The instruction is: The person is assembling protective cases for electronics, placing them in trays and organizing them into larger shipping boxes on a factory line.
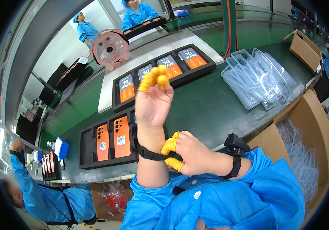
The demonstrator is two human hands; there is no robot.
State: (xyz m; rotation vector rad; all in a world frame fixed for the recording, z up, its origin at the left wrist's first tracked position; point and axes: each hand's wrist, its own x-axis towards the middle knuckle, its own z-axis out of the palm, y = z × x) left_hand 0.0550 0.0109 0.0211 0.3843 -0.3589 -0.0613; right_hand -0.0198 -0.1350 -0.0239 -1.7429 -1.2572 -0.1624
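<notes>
My right hand [193, 151], in the lower middle of the frame, is closed on the black strap [153, 155] around my left wrist, thumb and fingers pinching it near its right end. My left hand [155, 101] is raised in the centre, palm toward me, its fingers loosely bent and a little blurred, with nothing showing in its grip. Both hands wear yellow finger covers [170, 145].

As far as I can judge, the wrapping is done: the strap already circles the wrist. What is left is harder to say, since my fingers hide its end, and I can't tell whether it is fastened. On my right wrist, a second strap [235, 166] sits closed around it, with a black device [237, 143] just beside it, so that side looks finished.

Neither hand grips a phone. Left of centre, two orange phones [122, 138] lie backs up, labels on, in the near tray [86, 155]; my left arm covers its right end, so I can't count every slot. In the upper middle, the far tray [209, 63] holds four grey-and-orange fronts [127, 88], one partly behind my fingers. Clear plastic trays [252, 80] lie piled at upper right.
</notes>
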